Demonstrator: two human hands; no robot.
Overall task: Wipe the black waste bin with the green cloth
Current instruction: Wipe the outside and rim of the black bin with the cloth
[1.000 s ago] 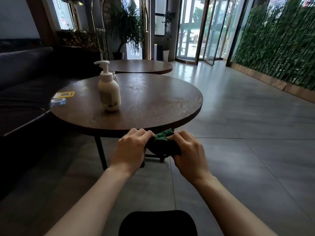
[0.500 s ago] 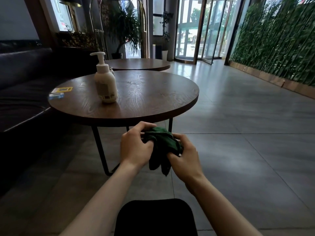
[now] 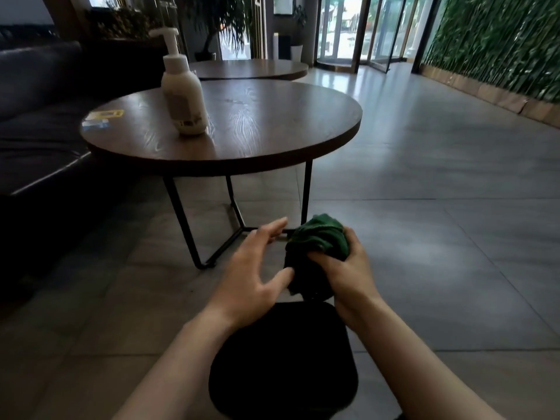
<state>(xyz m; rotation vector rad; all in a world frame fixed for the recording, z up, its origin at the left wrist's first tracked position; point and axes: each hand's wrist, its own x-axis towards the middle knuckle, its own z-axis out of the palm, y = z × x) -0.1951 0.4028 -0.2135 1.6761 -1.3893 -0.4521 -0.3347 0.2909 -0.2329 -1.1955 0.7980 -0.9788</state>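
The black waste bin (image 3: pixel 283 362) stands on the grey tiled floor (image 3: pixel 424 237) at the bottom centre of the view, directly below both forearms. Its top is a rounded square; no long axis can be made out, and the near edge is cut by the frame. Whether the top is a lid or an opening cannot be told. Open floor lies to its right and extends far toward the glass doors (image 3: pixel 360 31). To its left the floor runs to a dark sofa (image 3: pixel 39 95). Ahead, the black legs of the round wooden table (image 3: pixel 272 122) stand near the bin; a white pump bottle (image 3: pixel 183 98) stands upright on the tabletop.

The green cloth (image 3: pixel 318 237) is bunched into a ball above the far edge of the bin, with a dark tail hanging down to just above the rim. The right hand (image 3: pixel 345 268) is clenched around the cloth from the right. The left hand (image 3: pixel 257 274) is released, fingers spread, with its thumb tip close to the hanging tail; contact cannot be confirmed.

Compared with the frame half a second earlier, the left hand has let go of the cloth, both hands sit lower, and more of the bin top is in view.
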